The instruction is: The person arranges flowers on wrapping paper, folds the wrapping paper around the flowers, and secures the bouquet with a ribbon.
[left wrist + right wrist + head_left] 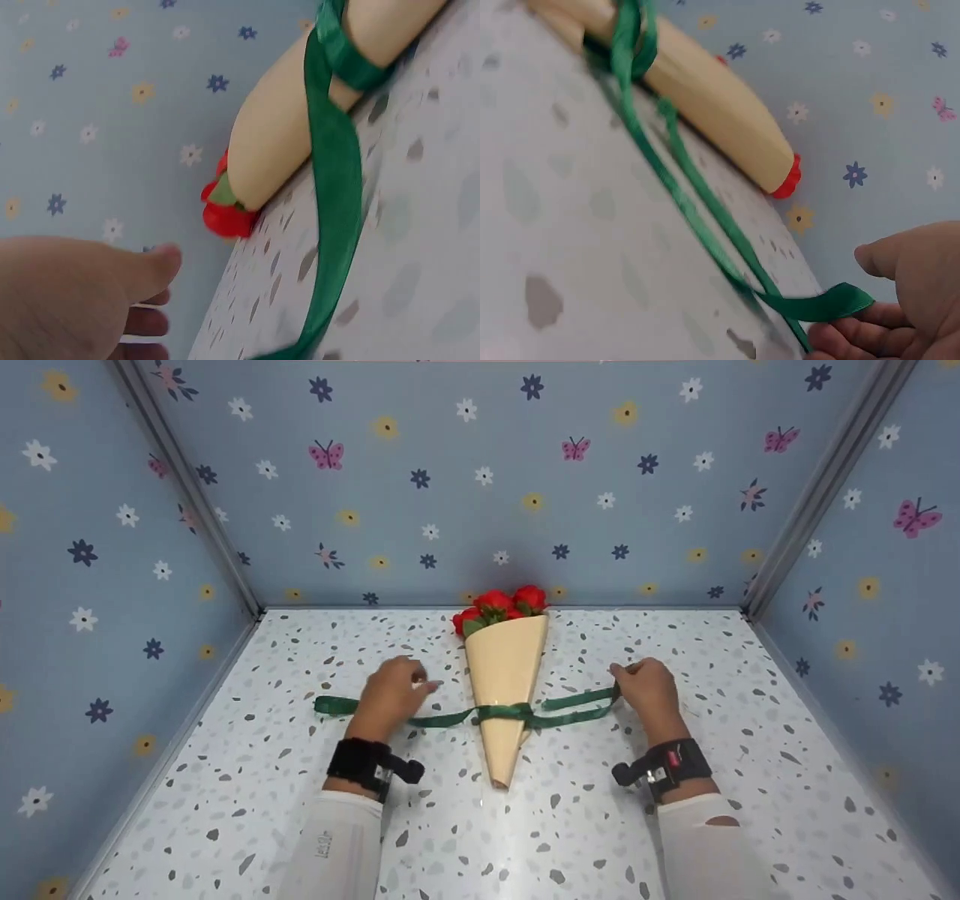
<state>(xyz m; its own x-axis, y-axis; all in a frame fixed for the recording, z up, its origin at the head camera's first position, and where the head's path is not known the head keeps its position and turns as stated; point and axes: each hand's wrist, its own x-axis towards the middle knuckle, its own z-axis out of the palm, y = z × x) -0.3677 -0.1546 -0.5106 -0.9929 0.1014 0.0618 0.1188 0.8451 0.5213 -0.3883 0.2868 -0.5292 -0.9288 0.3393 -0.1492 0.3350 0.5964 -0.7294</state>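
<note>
A paper-wrapped bouquet [504, 675] lies on the speckled surface, its red flowers [495, 602] toward the back wall and its narrow end toward me. A green ribbon [574, 719] goes round the lower wrapper and trails out to both sides. My left hand [391, 694] is over the left tail, thumb and fingers apart, holding nothing; in the left wrist view the ribbon [335, 195] hangs clear of the thumb. On the other side, my right hand [648, 686] touches the right tail. The ribbon end [825, 304] lies against its fingers, with the thumb lifted away.
A blue wall [480, 510] with printed flowers and butterflies stands behind the bouquet, with similar side walls left and right. Grey metal posts [187, 487] mark the corners. Both wrists wear black straps [360, 761] with small devices.
</note>
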